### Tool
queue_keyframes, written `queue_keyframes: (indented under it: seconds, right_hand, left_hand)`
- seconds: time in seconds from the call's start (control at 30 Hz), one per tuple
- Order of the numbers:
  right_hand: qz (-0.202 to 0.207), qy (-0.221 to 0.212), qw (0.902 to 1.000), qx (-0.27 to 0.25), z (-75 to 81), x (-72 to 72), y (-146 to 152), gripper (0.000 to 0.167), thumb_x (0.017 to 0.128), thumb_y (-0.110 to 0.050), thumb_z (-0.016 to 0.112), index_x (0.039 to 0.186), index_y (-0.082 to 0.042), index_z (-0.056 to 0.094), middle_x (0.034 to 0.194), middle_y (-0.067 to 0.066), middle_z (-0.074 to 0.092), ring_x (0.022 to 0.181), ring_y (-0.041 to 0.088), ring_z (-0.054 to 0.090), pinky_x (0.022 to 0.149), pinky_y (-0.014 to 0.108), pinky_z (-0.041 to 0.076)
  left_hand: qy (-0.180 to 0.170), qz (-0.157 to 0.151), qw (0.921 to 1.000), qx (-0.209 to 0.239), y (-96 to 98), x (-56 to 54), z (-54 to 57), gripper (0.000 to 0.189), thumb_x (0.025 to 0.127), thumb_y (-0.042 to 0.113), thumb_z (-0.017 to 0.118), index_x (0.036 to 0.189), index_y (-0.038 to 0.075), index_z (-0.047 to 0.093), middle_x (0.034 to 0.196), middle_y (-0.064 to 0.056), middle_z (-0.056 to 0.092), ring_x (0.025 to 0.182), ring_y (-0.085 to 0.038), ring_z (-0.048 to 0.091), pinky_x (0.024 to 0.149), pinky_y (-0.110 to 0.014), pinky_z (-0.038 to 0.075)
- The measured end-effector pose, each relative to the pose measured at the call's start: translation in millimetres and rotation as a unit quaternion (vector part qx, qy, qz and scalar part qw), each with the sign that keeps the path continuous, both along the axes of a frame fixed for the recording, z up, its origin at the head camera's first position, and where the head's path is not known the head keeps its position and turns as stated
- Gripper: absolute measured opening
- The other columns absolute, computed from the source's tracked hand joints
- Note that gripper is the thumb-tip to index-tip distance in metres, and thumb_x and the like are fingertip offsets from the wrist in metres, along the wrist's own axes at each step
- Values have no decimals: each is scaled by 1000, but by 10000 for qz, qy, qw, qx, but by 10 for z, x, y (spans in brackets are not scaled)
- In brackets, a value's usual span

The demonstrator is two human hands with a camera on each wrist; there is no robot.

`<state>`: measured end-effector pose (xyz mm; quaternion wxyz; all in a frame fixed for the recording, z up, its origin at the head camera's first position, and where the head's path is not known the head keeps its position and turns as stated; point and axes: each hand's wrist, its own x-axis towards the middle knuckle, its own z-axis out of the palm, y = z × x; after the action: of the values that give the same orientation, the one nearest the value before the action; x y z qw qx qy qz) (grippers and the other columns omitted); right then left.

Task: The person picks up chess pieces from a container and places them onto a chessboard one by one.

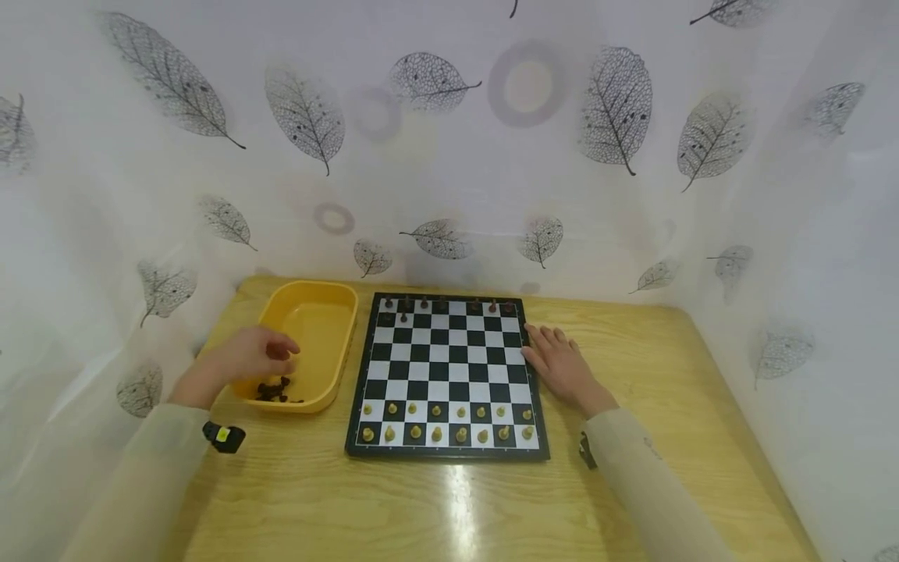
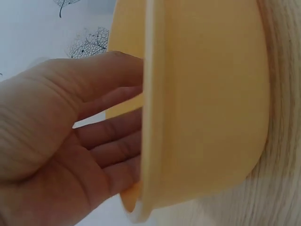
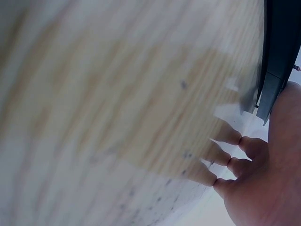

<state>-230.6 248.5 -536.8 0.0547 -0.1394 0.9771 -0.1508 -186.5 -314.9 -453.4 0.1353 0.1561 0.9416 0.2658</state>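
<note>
My left hand [image 1: 254,355] reaches over the yellow plastic basin [image 1: 343,355], its fingers loosely bent; nothing shows between them. In the left wrist view, the rim of the basin [image 2: 207,103] hides the fingertips of this hand [image 2: 61,136]. Below it, a small heap of dark chess pieces [image 1: 272,390] lies at the basin's near end. Along the right edge of the chessboard [image 1: 449,375] rests my right hand [image 1: 562,365], fingers extended, thumb at the board's edge. The right wrist view shows this hand [image 3: 254,174] on the table beside the board's dark side [image 3: 278,52].
Gold chess pieces [image 1: 437,433] fill the two nearest rows. Dark red-brown pieces [image 1: 424,303] stand in the farthest row, with a gap in it, and two more at the left of the row before it. A leaf-patterned curtain [image 1: 449,172] surrounds the wooden table [image 1: 393,507].
</note>
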Motion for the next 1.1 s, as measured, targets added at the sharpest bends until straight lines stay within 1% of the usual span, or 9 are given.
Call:
queue_keyframes:
  seconds: [0.1,0.2,0.27,0.4,0.5,0.57,0.73,0.87,1.1]
  right_hand:
    - [7,-25,10000,-31,0,1,0,70,112,-58,27,169,-18,24,171,24,26,159,52,19,127,69,13]
    - [12,-22,10000,-14,-1,-1,2,70,112,-59,26,169,-18,23,171,24,26,159,53,18,127,70,13]
    - [-4,-31,10000,0,-2,-7,3,71,112,-59,25,169,-18,23,172,24,25,159,52,18,127,70,12]
    - [-15,-42,10000,27,-12,-28,8,72,111,-61,24,170,-20,22,172,23,24,159,52,17,127,70,12]
    - [5,-53,10000,14,-19,-38,12,71,111,-61,24,170,-20,22,172,23,25,160,51,17,128,69,12]
    - [13,-59,10000,12,-21,-38,12,71,111,-61,24,170,-20,22,172,23,25,160,51,17,128,69,11]
    - [38,13,10000,18,-15,-23,12,70,112,-59,26,169,-18,23,171,25,27,158,53,18,127,71,13]
    - [27,53,10000,12,-10,-17,15,69,112,-57,27,169,-18,24,171,25,28,158,53,20,127,70,14]
    - [5,31,10000,-1,-8,-17,11,69,112,-56,28,169,-17,24,171,25,27,158,53,20,127,70,14]
  left_hand:
    - [-330,-93,9992,-192,21,24,-29,32,91,16,80,117,-1,75,103,-11,78,94,-25,71,84,-45,61]
    - [-531,-79,9981,-307,40,44,-49,34,85,14,81,115,-1,75,102,-11,77,93,-24,71,83,-45,60]
    - [-555,-57,9977,-384,55,52,-56,36,83,15,83,115,-1,75,101,-12,77,93,-24,70,83,-45,60]
    - [-665,54,9969,-425,77,58,-57,38,81,17,85,113,0,75,99,-11,76,87,-21,68,80,-41,59]
    - [-804,61,9959,-398,80,62,-62,34,82,17,86,109,1,76,96,-9,76,82,-18,66,75,-37,57]
    - [-886,42,9953,-395,81,65,-68,30,83,17,87,106,2,76,96,-8,76,82,-17,65,76,-37,57]
    - [-1007,-6,9941,-409,96,67,-100,25,84,18,87,103,5,77,97,-7,75,88,-19,65,81,-41,57]
    - [-1044,-58,9937,-401,127,68,-109,25,84,19,88,102,7,77,95,-7,73,85,-19,62,80,-39,55]
    - [-960,-211,9936,-549,163,61,-109,21,84,18,87,99,10,76,94,-5,72,85,-18,61,80,-39,55]
